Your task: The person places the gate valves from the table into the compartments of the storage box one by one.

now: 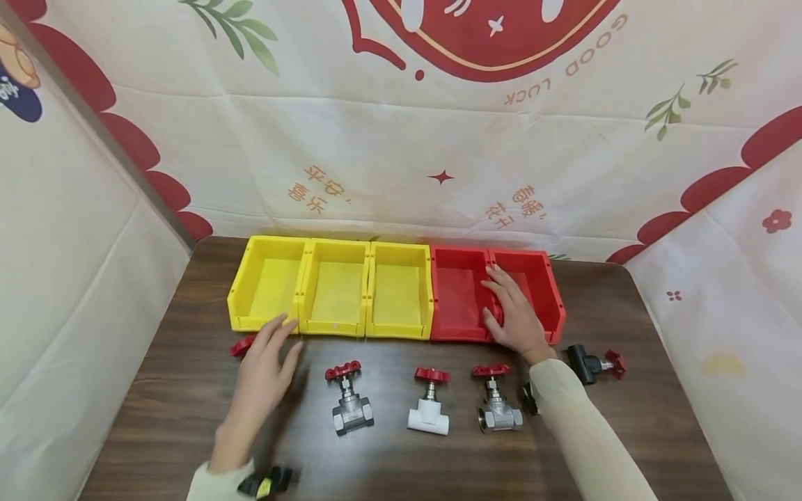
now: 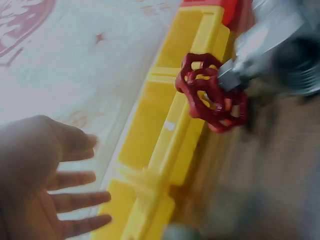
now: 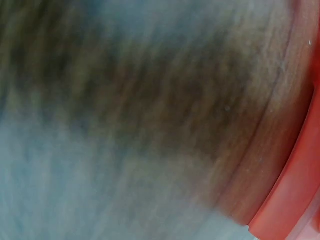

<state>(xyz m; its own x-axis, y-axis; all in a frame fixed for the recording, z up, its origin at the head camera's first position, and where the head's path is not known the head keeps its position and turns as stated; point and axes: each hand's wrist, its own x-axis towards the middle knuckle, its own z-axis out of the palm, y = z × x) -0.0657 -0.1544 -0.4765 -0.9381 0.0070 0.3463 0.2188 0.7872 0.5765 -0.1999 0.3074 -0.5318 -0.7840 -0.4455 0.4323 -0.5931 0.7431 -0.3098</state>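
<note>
My left hand (image 1: pixel 266 369) hovers by the front edge of the leftmost yellow bin (image 1: pixel 234 306), fingers extended and holding nothing. It partly covers a red handwheel (image 1: pixel 241 346). Over the two red bins (image 1: pixel 460 335) lies my right hand (image 1: pixel 516 323), fingers spread near their shared wall; contact cannot be told. In front stand a metal valve (image 1: pixel 353 410), a white valve (image 1: pixel 429 415) and a second metal valve (image 1: pixel 500 416), each with a red handwheel. In the left wrist view, a metal valve's red handwheel (image 2: pixel 200 95) looms near the camera.
Two more yellow bins (image 1: pixel 335 330) (image 1: pixel 399 331) join the row. A black valve (image 1: pixel 585 365) with a red handwheel lies right of my right sleeve, which partly hides another dark piece (image 1: pixel 530 400). Printed cloth (image 1: pixel 388 153) walls the wooden table (image 1: pixel 351 473). The right wrist view is blurred.
</note>
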